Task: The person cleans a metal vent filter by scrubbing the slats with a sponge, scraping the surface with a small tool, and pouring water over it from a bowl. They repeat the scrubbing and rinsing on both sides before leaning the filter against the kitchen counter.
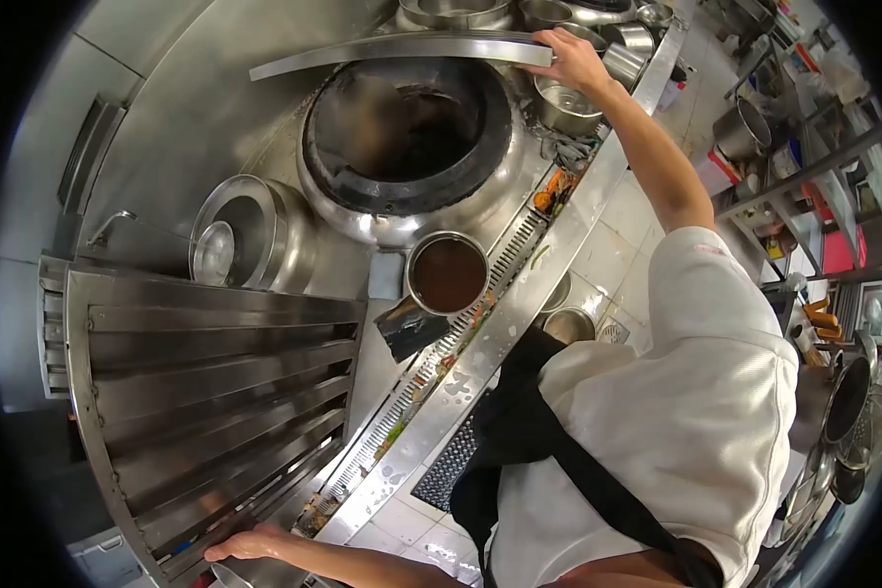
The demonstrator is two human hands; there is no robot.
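My right hand (570,61), at the top, is closed round the right end of a long metal panel (392,47), seen edge-on. The panel spans the back of a large round wok burner (402,208) with a blackened opening. At the lower left, my left hand (250,544) has its fingers at the lower edge of a slatted metal panel (216,343), which stands tilted; the fingertips are partly hidden. Between the two panels, a metal pot of brown liquid (448,274) sits on the counter beside a dark wrapped block (409,328).
A drain grate (426,367) with food scraps runs along the counter's front edge (500,338). Stacked metal bowls (284,235) stand left of the burner. A metal pot (566,106) is under my right hand. Shelves with cookware (804,167) line the right side.
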